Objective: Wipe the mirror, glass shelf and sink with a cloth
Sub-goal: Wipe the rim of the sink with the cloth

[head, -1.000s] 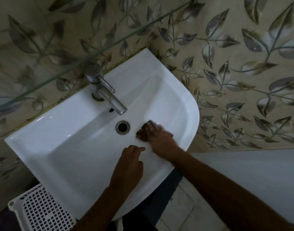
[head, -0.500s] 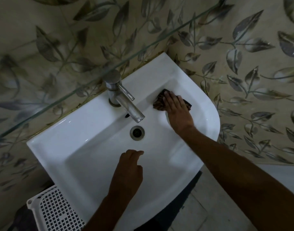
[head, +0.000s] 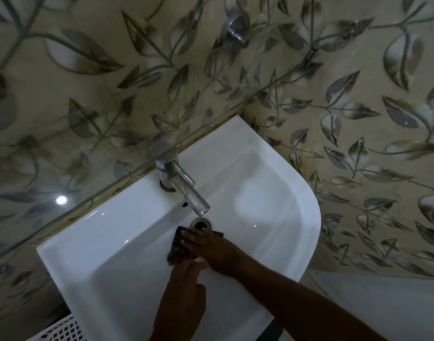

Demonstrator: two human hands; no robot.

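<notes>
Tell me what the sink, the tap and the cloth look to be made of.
Sink: looks like glazed white ceramic, smooth with small bright highlights. Tap: metal, likely chrome or brushed steel, grey with a dull sheen. Cloth: dark soft fabric, crumpled under the right hand beside the drain; weave too dim to tell.

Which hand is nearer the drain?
Right. The right hand presses the cloth beside the drain; the left hand is lower, toward the sink's front rim.
</notes>
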